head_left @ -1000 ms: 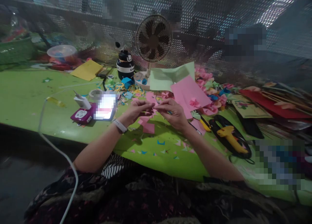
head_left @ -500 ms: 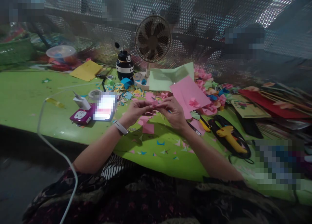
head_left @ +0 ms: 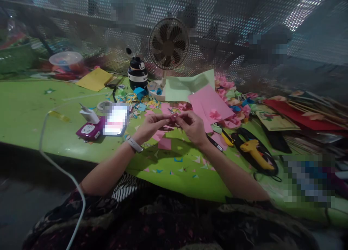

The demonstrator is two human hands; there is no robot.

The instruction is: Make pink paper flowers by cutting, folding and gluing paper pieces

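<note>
In the head view, the left hand (head_left: 151, 128) and right hand (head_left: 194, 129) met above the green table (head_left: 187, 186), both pinching narrowly on a small pink paper piece (head_left: 174, 118) between them. Shaping it seemed the step in hand; the next move, I judged, called for light precision.

There are two hands (head_left: 149, 127) (head_left: 194, 128), one fan (head_left: 168, 46), one bottle (head_left: 137, 76).
</note>
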